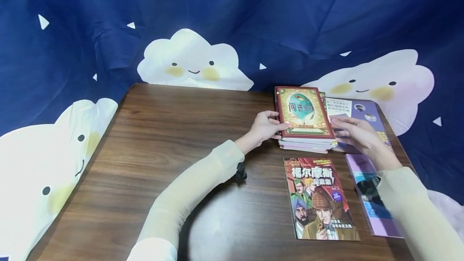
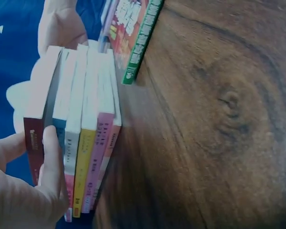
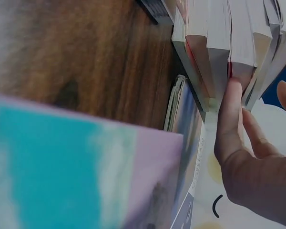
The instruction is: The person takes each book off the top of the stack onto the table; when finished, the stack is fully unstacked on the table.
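A stack of books (image 1: pixel 308 146) stands at the back right of the table. Topmost lies a book with a dark red border and a green oval (image 1: pixel 303 112). My left hand (image 1: pixel 266 127) holds this top book at its left edge, thumb over the cover. In the left wrist view a finger lies by its dark red spine (image 2: pixel 34 143), above the other spines. On the opposite side, my right hand (image 1: pixel 357 133) touches the stack with its fingers extended. The right wrist view has a fingertip (image 3: pixel 233 88) against the page edges of one book (image 3: pixel 242 45).
Nearer the front lies a red comic-style book (image 1: pixel 322 200), with a purple and blue book (image 1: pixel 373 196) to its right, partly under the right forearm. A purple book (image 1: pixel 367 118) lies behind the right hand. A blue cloud-print curtain (image 1: pixel 217 7) hangs behind the wooden table (image 1: pixel 152 144).
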Tool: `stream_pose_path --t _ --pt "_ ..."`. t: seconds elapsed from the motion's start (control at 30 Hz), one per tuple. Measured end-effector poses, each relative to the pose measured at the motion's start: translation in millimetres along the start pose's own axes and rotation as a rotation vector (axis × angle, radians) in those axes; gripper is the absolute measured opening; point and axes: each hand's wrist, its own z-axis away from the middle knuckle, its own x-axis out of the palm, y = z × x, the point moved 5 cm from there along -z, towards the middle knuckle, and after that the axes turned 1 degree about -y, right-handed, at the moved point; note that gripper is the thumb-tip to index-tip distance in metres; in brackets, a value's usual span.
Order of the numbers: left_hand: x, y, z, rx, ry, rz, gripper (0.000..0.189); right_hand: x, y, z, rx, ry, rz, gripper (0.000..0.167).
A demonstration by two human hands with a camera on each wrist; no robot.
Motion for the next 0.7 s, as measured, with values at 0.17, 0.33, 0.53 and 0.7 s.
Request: stream_pose_path --t 0.17,0.33,0.53,0.7 --pt "-4.6 1.7 -0.2 -0.026 -0.036 -0.009 0.062 3.8 0.3 -6.7 0.005 0.002 0.055 0.016" --pt "-10.8 2.9 -1.6 -0.051 -0.084 -0.009 0.056 3.3 -0.3 -9.7 0.02 0.009 0.077 0.014" --pt "-24.3 -3.6 -2.6 -0.121 -0.168 0.049 0.048 2.0 -0.6 -12.7 0.019 0.02 0.135 0.014" --pt "-44.9 -6.2 5.4 -0.118 -0.184 0.113 0.04 0.5 0.9 -14.0 0.028 0.018 0.123 0.012"
